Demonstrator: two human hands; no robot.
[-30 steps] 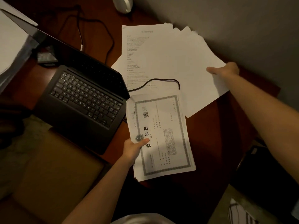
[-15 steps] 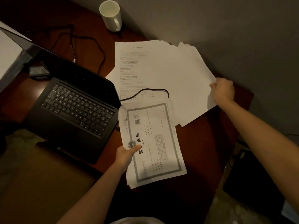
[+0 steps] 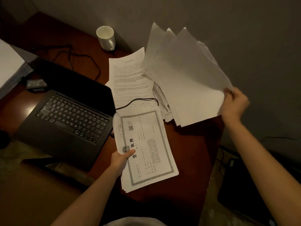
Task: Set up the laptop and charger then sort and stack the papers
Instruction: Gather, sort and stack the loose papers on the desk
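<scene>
Two grips working: right hand (image 3: 234, 106) pinching thin fanned white sheets (image 3: 187, 75), now lifting off dark wooden bench (image 3: 187, 152); left hand (image 3: 120, 159) pinching bordered certificate stack (image 3: 146, 149)

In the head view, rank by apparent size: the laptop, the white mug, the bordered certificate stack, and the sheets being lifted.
1. laptop
2. lifted sheets, raised toward the camera, so their rank against the laptop is unsure
3. bordered certificate stack
4. white mug, farthest away
</scene>
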